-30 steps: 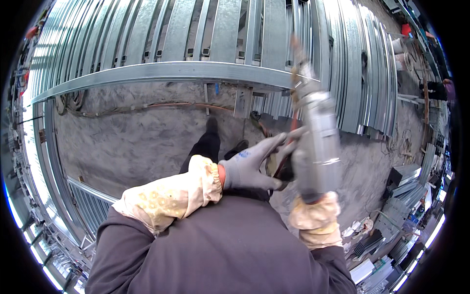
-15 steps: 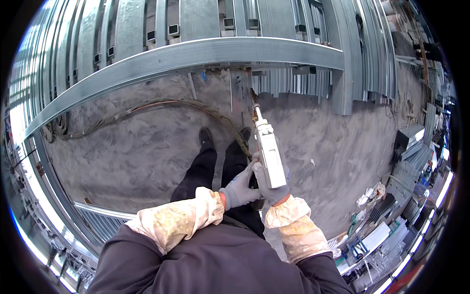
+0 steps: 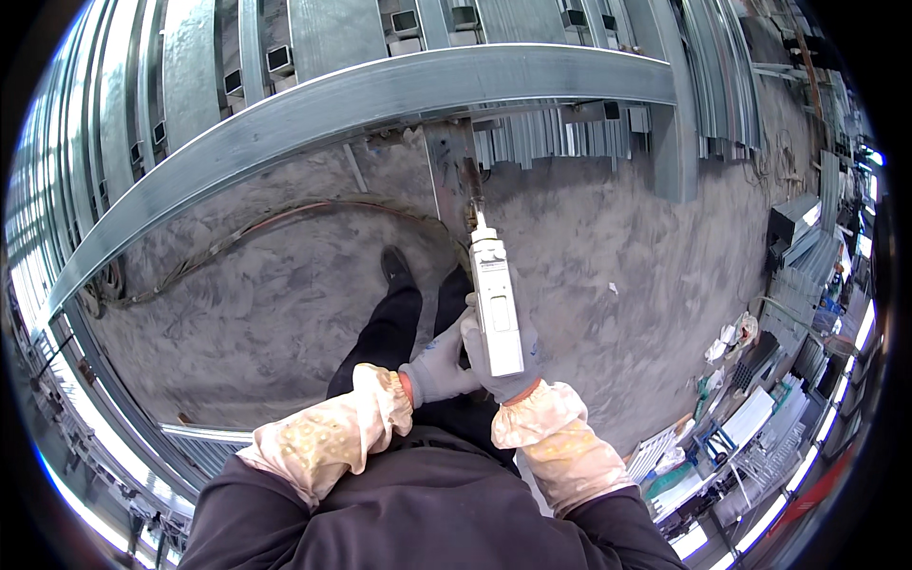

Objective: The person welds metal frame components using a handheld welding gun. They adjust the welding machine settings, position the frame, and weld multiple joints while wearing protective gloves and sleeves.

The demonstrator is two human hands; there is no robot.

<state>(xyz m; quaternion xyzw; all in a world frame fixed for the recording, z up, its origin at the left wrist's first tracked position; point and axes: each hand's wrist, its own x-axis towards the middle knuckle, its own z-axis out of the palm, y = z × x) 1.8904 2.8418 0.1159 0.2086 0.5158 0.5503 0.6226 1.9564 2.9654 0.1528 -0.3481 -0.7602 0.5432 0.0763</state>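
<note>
A white handheld welding gun (image 3: 500,328) with a narrow brownish nozzle (image 3: 474,201) points away from me, its tip near the steel frame. My right hand (image 3: 530,353), in a grey glove, is wrapped round its rear part; the handle below is mostly hidden. My left hand (image 3: 440,369), also gloved, is closed beside the right one, against the gun's lower side. What its fingers grip there is partly covered. A thick sheathed hose (image 3: 323,206) runs from the left toward the gun. Ahead lies a long galvanized steel beam (image 3: 380,87).
Upright steel bars and tubes (image 3: 332,36) stretch beyond the beam. A steel post (image 3: 675,152) stands at its right end. Stacked dark and metal profiles (image 3: 796,226) and a cluttered pile (image 3: 746,423) lie to the right. My shoe (image 3: 395,263) is on the grey concrete floor (image 3: 608,351).
The gun and both hands have shifted left in the picture, and the gun points more straight ahead. The beam sits higher in view. Both hands keep their hold.
</note>
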